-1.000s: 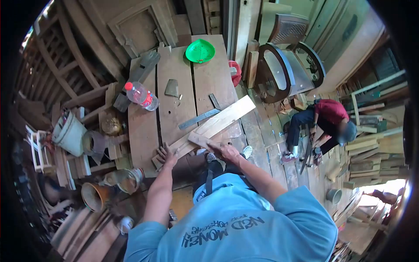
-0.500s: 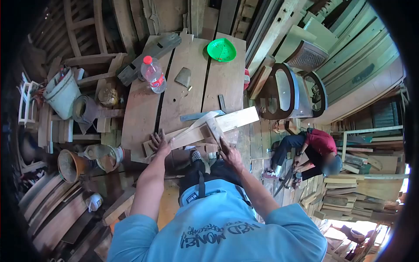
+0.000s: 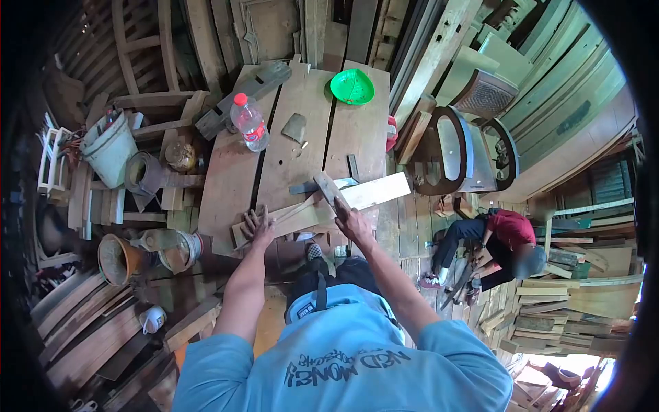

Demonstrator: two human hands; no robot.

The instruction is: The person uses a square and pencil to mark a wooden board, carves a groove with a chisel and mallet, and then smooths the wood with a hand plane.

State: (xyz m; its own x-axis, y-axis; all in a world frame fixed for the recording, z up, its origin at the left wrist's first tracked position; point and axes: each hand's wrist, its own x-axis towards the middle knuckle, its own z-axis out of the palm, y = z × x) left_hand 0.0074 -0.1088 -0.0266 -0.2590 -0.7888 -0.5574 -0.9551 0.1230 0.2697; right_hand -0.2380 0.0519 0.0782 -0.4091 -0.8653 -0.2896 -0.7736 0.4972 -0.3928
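A long pale board [image 3: 376, 191] lies slantwise across the front of the wooden table [image 3: 230, 172]. My left hand [image 3: 259, 226] rests on the board's left end, fingers spread. In my right hand [image 3: 352, 223] is a short wooden piece [image 3: 329, 187], held slanted over the middle of the board. Thin strips lie along the board between my hands. Just behind the board is a dark metal square [image 3: 352, 167], partly covered by the wooden piece. Farther back on the table are a flat grey piece [image 3: 294, 128] and a small light bit [image 3: 304, 145].
On the table stand a red-capped plastic bottle [image 3: 249, 123], a green leaf-shaped dish [image 3: 352, 87] and a dark wooden block [image 3: 244, 96]. Buckets [image 3: 113, 259] are at the left. A chair [image 3: 473, 154] stands at the right, with a crouching person [image 3: 511, 230] below it.
My right hand and the wooden piece have moved a little back and left along the board, covering more of the metal square. My left hand's fingers are spread wider. The whole view has shifted slightly.
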